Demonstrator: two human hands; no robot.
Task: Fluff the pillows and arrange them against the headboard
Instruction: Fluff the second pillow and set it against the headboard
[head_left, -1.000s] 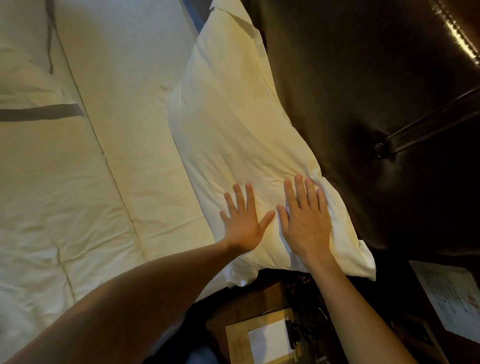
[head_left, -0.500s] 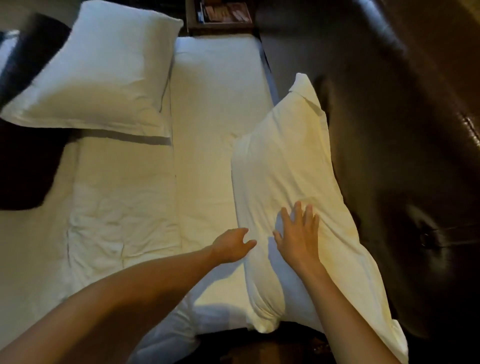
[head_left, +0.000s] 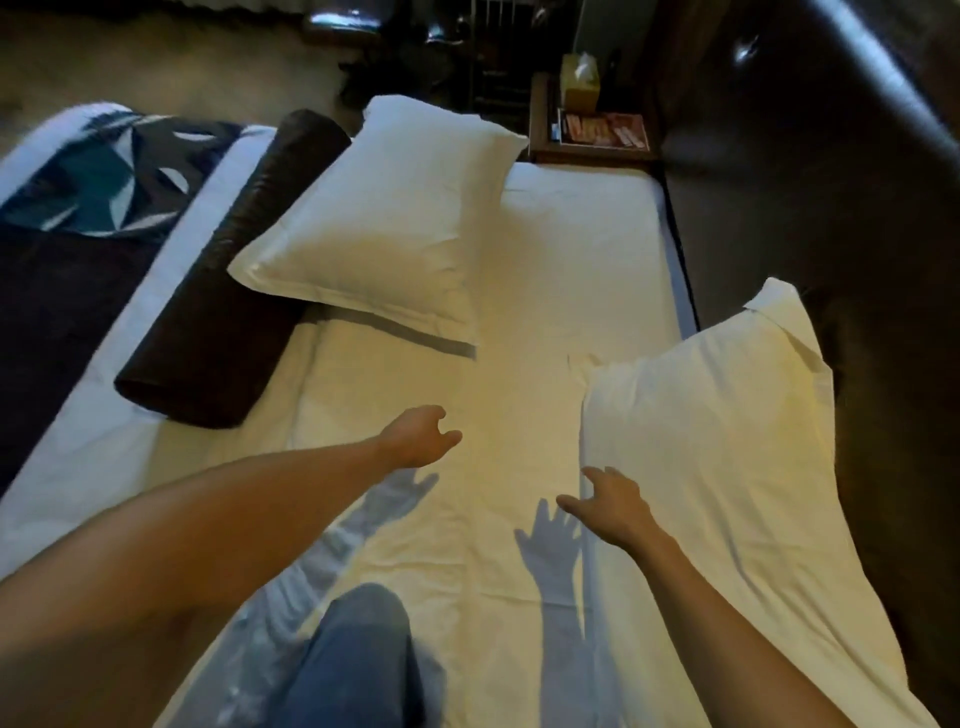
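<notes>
The person's left hand (head_left: 418, 435) hovers above the white sheet (head_left: 519, 405) with its fingers loosely curled and nothing in them, stretched out toward the middle of the bed. The right hand (head_left: 613, 506) is open as well, fingers spread and slack, hanging over the sheet just beside the lower edge of the near pillow (head_left: 727, 441); whether a fingertip grazes that pillow's hem is hard to tell, since hand and fabric overlap in the dim light. Both hands throw clear shadows on the sheet below them, so neither is pressed down on anything. The near pillow stands propped along the dark padded headboard (head_left: 831, 208) on the right, leaning on it with one corner poking up, and looks plump and reasonably smooth, so that part of the job seems done. The far pillow (head_left: 384, 223) lies flat on the bed, well apart from the headboard, its edge resting partly on a dark bolster (head_left: 234, 286) that lies just beside a patterned bed runner (head_left: 93, 176). Judging by this, roughly half the task is complete: the second pillow has yet to be picked up, fluffed and set against the headboard beside the first, in the bare stretch of sheet near the nightstand (head_left: 592, 140). The left hand's reach suggests that pillow is the next target.
</notes>
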